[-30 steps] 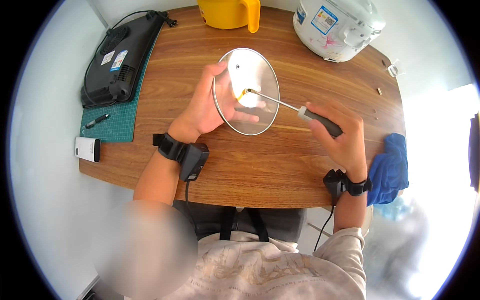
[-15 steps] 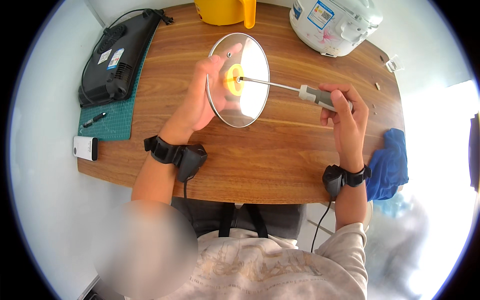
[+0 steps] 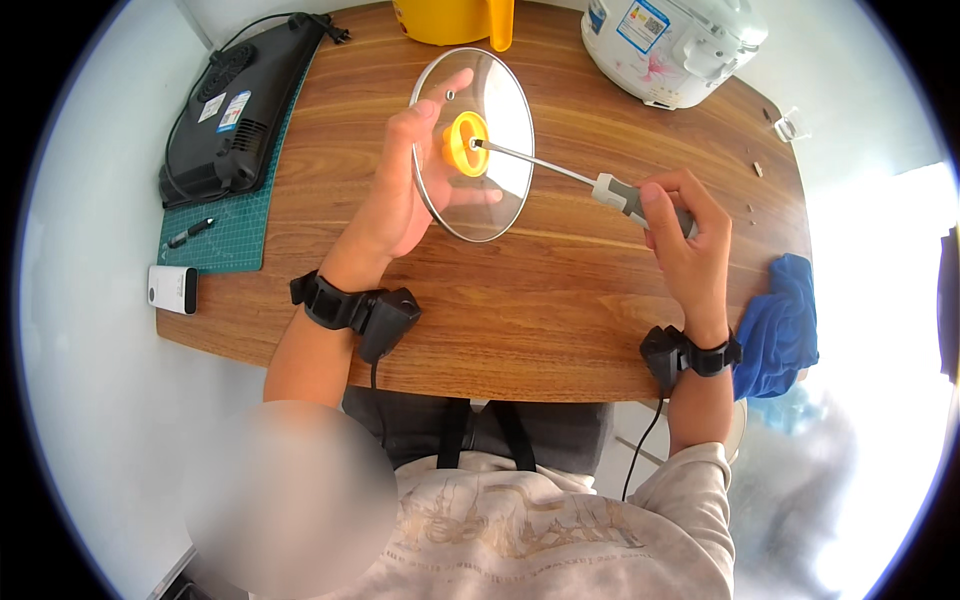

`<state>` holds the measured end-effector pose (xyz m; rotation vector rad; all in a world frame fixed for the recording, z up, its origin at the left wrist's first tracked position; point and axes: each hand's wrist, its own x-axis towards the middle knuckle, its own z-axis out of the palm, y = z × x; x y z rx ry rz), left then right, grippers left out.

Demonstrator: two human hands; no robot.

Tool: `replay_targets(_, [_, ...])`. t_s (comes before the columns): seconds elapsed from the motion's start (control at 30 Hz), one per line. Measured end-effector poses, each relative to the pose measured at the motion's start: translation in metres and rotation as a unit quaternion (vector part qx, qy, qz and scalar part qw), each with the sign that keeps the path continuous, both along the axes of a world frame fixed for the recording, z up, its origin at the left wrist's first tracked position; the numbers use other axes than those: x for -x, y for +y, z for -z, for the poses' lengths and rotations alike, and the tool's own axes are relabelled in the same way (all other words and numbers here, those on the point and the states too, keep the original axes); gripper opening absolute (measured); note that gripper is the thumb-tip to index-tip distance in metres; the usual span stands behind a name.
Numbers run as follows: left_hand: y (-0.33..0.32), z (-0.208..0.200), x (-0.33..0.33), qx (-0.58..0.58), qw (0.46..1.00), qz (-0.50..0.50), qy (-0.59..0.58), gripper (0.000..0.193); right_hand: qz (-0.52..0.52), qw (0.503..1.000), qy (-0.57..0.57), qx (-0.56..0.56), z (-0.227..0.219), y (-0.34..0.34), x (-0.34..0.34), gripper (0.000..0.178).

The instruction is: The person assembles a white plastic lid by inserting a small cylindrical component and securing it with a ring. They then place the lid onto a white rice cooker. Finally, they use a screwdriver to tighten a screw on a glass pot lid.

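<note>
On my feed, the left hand (image 3: 400, 195) gripped the glass lid (image 3: 502, 112) above the surface (image 3: 560, 320), toward its far edge; the right hand (image 3: 692, 240) pinched the screwdriver (image 3: 610, 191); I judged its shaft needed squaring to the yellow knob (image 3: 456, 152), pressing before turning.

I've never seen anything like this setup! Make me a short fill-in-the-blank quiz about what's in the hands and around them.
1. The left hand holds a clear lid, behind which shows a knob coloured ____.
2. The tool in the right hand is a ____.
3. The crumpled cloth near the right wrist is coloured ____.
4. The slim writing tool lying on the green mat is a ____.

Missing words: yellow; screwdriver; blue; pen.
</note>
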<state>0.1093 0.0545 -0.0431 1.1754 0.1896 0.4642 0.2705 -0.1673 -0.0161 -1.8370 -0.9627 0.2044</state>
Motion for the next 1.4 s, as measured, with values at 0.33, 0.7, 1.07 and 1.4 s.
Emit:
replay_targets(0.33, [-0.013,-0.013,0.003,-0.024,0.997,-0.007,0.072,0.089,-0.017,1.0,-0.015,0.008,-0.007,-0.001,0.0,0.018])
replay_targets(0.7, [-0.015,-0.017,0.007,0.042,0.997,0.016,0.061,0.09,-0.046,0.999,-0.029,0.0,-0.013,-0.007,-0.004,0.013])
replay_targets(1.07, [-0.01,-0.017,0.012,0.07,0.993,0.051,0.08,0.088,-0.093,0.995,-0.015,0.017,-0.012,-0.009,-0.019,0.017])
replay_targets(1.4, [-0.009,-0.018,0.014,0.065,0.993,0.046,0.085,0.089,-0.122,0.99,0.054,-0.047,-0.007,-0.01,-0.022,0.021])
